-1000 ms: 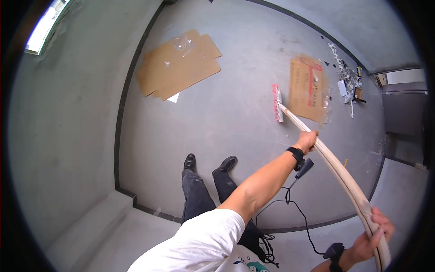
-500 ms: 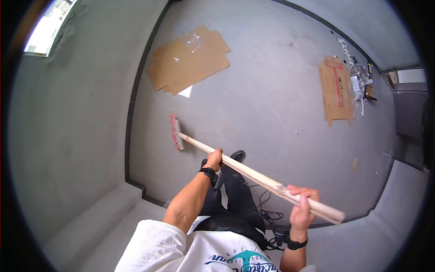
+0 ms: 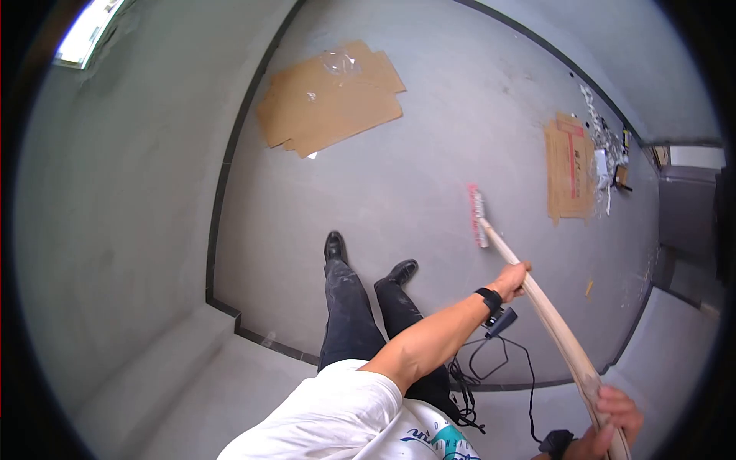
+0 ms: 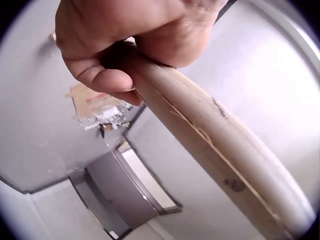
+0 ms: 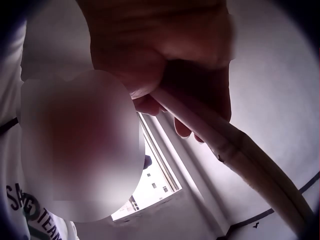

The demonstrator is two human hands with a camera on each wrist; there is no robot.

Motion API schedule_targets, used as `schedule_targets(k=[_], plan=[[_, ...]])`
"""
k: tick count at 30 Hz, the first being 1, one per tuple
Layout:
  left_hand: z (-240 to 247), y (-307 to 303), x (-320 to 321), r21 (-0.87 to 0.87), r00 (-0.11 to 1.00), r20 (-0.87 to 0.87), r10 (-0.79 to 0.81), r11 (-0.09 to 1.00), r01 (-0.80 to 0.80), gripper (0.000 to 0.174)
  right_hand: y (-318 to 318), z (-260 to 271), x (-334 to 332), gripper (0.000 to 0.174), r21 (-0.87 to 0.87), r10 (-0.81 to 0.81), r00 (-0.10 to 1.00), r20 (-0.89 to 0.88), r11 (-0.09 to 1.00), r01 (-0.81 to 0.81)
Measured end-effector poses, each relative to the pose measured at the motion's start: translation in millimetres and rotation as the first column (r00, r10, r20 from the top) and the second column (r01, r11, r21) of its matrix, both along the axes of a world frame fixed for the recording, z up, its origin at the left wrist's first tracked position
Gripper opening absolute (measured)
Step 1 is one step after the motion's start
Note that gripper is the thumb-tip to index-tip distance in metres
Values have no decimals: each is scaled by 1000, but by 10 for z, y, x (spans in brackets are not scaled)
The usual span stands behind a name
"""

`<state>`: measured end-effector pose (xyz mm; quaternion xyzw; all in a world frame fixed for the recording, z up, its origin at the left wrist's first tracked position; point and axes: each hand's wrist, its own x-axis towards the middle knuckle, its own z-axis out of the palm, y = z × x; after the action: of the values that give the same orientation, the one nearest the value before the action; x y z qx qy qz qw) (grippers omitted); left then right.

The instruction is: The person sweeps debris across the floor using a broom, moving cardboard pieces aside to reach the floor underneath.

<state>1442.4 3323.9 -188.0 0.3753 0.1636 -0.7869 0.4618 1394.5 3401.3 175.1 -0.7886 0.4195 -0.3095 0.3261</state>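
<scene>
In the head view a broom with a red-and-white bristled head [image 3: 479, 218] stretches across the right half, its head at the grey floor. Its long pale wooden handle [image 3: 553, 318] slants down toward the lower right. My left hand [image 3: 512, 280] grips the handle's lower part, a short way above the head. Near the top end, my right hand [image 3: 619, 418] is wrapped round the handle. The left wrist view shows curled fingers [image 4: 112, 80] around the wood, which has a lengthwise crack. Fingers [image 5: 182, 127] also curl about the handle in the right wrist view.
Flattened cardboard [image 3: 337, 103] with clear plastic lies at the far left. Another cardboard sheet [image 3: 566, 172] lies to the right beside a pile of debris [image 3: 602, 146]. A small yellow scrap [image 3: 589, 289] is on the floor. Black cables [image 3: 464, 383] hang by my legs; a dark skirting runs along the walls.
The broom head swings left to near my feet by half a second ago, then back right to the floor short of the right-hand cardboard. Both hands keep hold of the handle throughout.
</scene>
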Motion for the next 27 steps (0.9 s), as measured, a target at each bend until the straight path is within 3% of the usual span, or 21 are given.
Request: schedule_targets(k=[3, 5, 6, 8, 10, 12, 15, 18, 20, 21, 23, 25, 27], plan=[[520, -91, 455, -47, 999, 20, 43, 998, -43, 31, -24, 333, 263, 19, -173, 156, 980, 121, 976, -134], [769, -56, 895, -36, 988, 131, 80, 996, -76, 34, -132, 500, 246, 13, -159, 59, 936, 347, 987, -3], [787, -8, 1130, -48, 986, 137, 89, 995, -83, 34, -194, 500, 234, 13, -170, 70, 933, 353, 985, -9], [651, 193, 1755, 24, 915, 354, 194, 976, -216, 32, -285, 295, 397, 16, -47, -34, 898, 439, 997, 61], [466, 491, 2575, 61, 827, 502, 253, 944, -325, 29, -285, -29, 972, 11, 172, -227, 905, 360, 969, 175], [53, 806, 3398, 114, 749, 577, 326, 876, -469, 30, -376, -499, 1670, 11, 300, -163, 906, 391, 953, 42], [-538, 1287, 4709, 242, 618, 749, 238, 770, -590, 33, -400, -1192, 3006, 13, 462, -215, 859, 465, 886, -28], [-924, 1710, 5784, 351, 644, 725, 244, 674, -650, 32, -350, -1754, 4109, 11, 579, -279, 842, 462, 814, -48], [-1103, 1914, 6306, 431, 715, 683, 149, 709, -559, 33, -237, -1937, 4714, 11, 607, -236, 841, 487, 784, -132], [-1261, 2001, 6493, 427, 736, 665, 127, 744, -514, 32, -135, -2001, 4905, 11, 608, -234, 844, 482, 783, -130], [-1518, 2033, 6545, 432, 770, 630, 102, 779, -455, 32, 34, -2072, 5138, 11, 503, -51, 876, 480, 834, -227], [-1586, 1718, 6519, 435, 778, 619, 107, 778, -453, 31, -20, -2013, 5140, 10, 489, -90, 895, 437, 859, -152], [-1613, 1374, 6287, 335, 784, 607, 130, 853, -401, 31, -31, -1819, 4991, 8, 445, -141, 916, 375, 894, -44]])
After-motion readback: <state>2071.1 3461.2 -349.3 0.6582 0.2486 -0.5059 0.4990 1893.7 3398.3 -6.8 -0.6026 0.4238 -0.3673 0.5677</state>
